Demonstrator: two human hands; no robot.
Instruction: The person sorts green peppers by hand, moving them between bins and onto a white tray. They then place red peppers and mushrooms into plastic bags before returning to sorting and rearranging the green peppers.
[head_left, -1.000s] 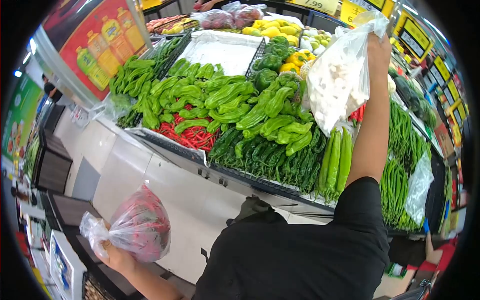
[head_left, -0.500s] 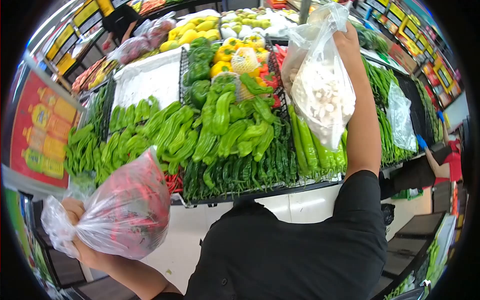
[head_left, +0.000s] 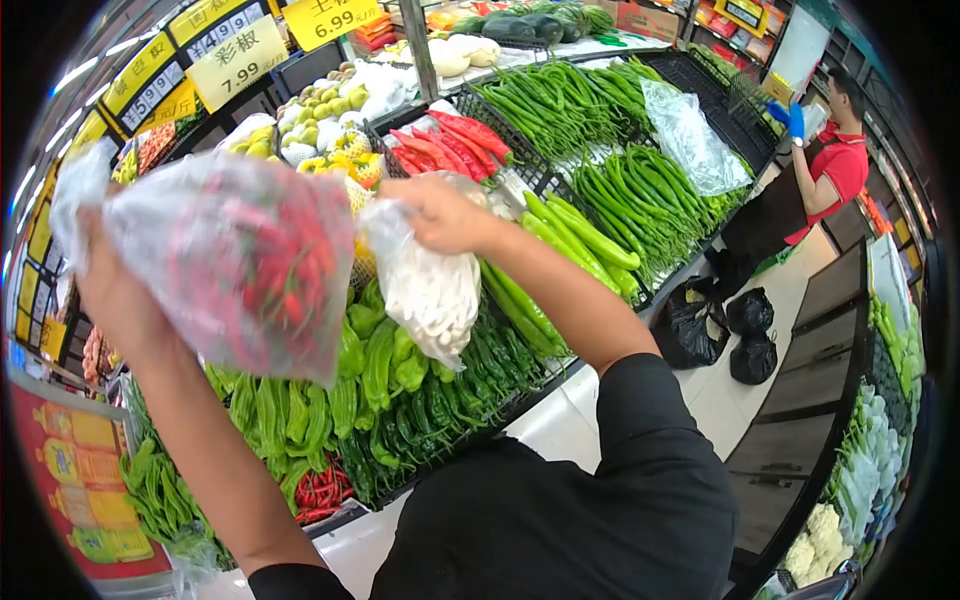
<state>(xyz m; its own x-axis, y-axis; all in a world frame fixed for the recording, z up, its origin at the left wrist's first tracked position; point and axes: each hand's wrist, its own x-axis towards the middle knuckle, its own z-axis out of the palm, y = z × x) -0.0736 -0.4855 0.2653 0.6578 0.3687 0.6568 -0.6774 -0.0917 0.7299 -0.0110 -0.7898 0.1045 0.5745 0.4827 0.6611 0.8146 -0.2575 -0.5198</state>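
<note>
As seen in the head view, my left grip (head_left: 105, 258) is clenched on the gathered neck of the pepper bag (head_left: 265, 262). Bag lies to that grip's right, long axis pointing across toward my right grip (head_left: 442, 212), which grasps the top of the white bag (head_left: 432, 295), hanging below it, above green peppers (head_left: 378, 368). Bag-to-bag contact: cannot tell.

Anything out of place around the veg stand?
A crumpled clear plastic bag lies across the long thin green peppers, looking like stray packaging. Three bulging black plastic bags sit on the pale floor, possibly a trip risk.
</note>
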